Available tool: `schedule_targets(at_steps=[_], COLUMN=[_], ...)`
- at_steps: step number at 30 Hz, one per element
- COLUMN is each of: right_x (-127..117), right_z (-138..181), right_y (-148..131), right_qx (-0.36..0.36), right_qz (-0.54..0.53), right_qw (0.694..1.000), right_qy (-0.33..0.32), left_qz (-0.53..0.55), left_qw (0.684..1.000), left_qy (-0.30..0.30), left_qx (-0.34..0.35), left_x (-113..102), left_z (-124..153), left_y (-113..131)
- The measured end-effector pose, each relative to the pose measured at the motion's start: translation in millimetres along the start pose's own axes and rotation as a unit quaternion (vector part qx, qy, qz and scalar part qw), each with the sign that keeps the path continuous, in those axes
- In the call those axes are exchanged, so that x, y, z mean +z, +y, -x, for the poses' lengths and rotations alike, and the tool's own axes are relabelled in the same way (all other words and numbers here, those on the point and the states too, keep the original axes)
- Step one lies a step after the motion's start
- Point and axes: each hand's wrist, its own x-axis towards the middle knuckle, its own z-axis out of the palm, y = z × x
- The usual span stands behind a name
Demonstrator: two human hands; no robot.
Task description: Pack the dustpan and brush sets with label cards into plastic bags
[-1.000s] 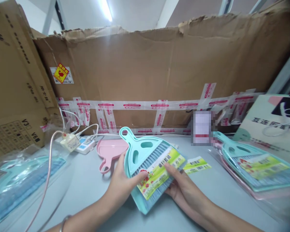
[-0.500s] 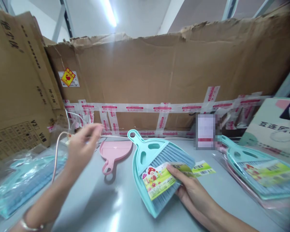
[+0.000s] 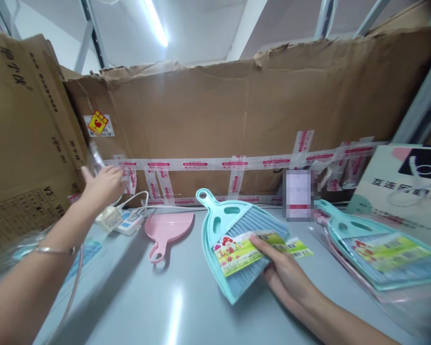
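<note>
At tabletop centre: teal dustpan set lies flat with the brush nested inside, handle toward the back and near corner toward the person.
Right hand: grip clamped on the set's near right edge, thumb on top of its paper label, fingers underneath.
Left hand: up off the tabletop at the far left, close to the side carton. Something clear and blurred shows at its fingertips; whether the grip is closed on it cannot be told.
Between the hands: pink dustpan, just left of the teal set and apart from it.
Left edge: power strip below the raised hand, pink cable trailing nearward, blue goods in clear bags.
Right edge: bagged teal sets in front of a printed box; a loose label lies just beside the held set.
Back edge: taped cardboard wall closes off the far side.
Open room: bare tabletop near centre, between the two forearms.
</note>
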Motion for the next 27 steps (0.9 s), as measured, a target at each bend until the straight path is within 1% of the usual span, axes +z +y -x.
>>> schedule_targets(at_steps=[2,3,4,5,6,7,8,10,12,13,14,15,16,17,18,20,21,23,25,27], right_x=[-2.1,-3.2,-4.3,-5.3,-6.4,-7.5,-8.7,-11.0,-12.7,-13.2,-13.2,-12.8,-12.2,-11.2,-10.2,-8.5,-8.0,-8.0,-9.1,-11.1], right_z=[-3.0,-4.5,-6.0,-7.5,-9.0,-10.5,-11.9,-14.5,-16.2,-16.5,-16.4,-16.0,-15.3,-14.4,-13.4,-11.6,-11.0,-10.8,-11.9,-14.0], right_y=[-6.9,-10.1,-12.8,-15.0,-16.4,-17.2,-17.3,-16.2,-14.5,-13.8,-13.3,-13.1,-13.1,-13.3,-13.7,-14.5,-14.9,-15.4,-15.8,-16.4], right_qx=[-0.028,-0.041,-0.053,-0.064,-0.073,-0.08,-0.084,-0.084,-0.079,-0.077,-0.076,-0.074,-0.071,-0.067,-0.062,-0.052,-0.049,-0.047,-0.048,-0.049], right_qz=[-0.011,-0.015,-0.015,-0.012,-0.008,-0.004,0.0,0.004,0.005,0.006,0.006,0.005,0.004,0.003,0.002,0.0,0.0,0.001,0.003,0.004], right_qw=[1.0,0.999,0.998,0.998,0.997,0.996,0.996,0.996,0.996,0.996,0.995,0.996,0.996,0.996,0.996,0.996,0.996,0.995,0.995,0.994], right_qy=[0.009,0.013,0.017,0.023,0.028,0.032,0.035,0.038,0.046,0.052,0.056,0.059,0.06,0.061,0.064,0.074,0.08,0.087,0.089,0.094], left_qz=[0.001,0.01,0.037,0.067,0.098,0.125,0.15,0.192,0.24,0.269,0.297,0.317,0.321,0.305,0.271,0.188,0.154,0.115,0.098,0.095], left_qw=[0.995,0.981,0.957,0.931,0.914,0.902,0.893,0.878,0.864,0.861,0.864,0.874,0.891,0.912,0.934,0.964,0.97,0.971,0.97,0.968], left_qy=[-0.023,-0.029,-0.034,-0.046,-0.039,-0.034,-0.031,-0.036,-0.041,-0.032,-0.016,0.008,0.028,0.037,0.032,-0.02,-0.055,-0.108,-0.135,-0.153], left_qx=[0.094,0.192,0.285,0.355,0.391,0.412,0.423,0.436,0.441,0.431,0.406,0.368,0.319,0.271,0.23,0.187,0.182,0.181,0.178,0.174], left_x=[1.8,5.2,10.1,16.1,22.5,28.6,33.7,39.3,38.4,36.6,34.7,33.3,32.9,33.6,35.3,40.3,43.0,47.4,50.4,52.7], left_z=[18.4,30.7,44.3,58.3,71.7,83.7,93.7,107.0,113.3,114.9,116.0,116.6,116.9,116.9,116.4,114.7,113.7,111.8,110.8,110.6], left_y=[25.3,40.7,56.4,71.4,84.3,94.4,101.2,105.6,102.6,100.6,99.5,99.9,101.9,105.7,111.0,125.0,133.0,149.2,162.4,168.7])
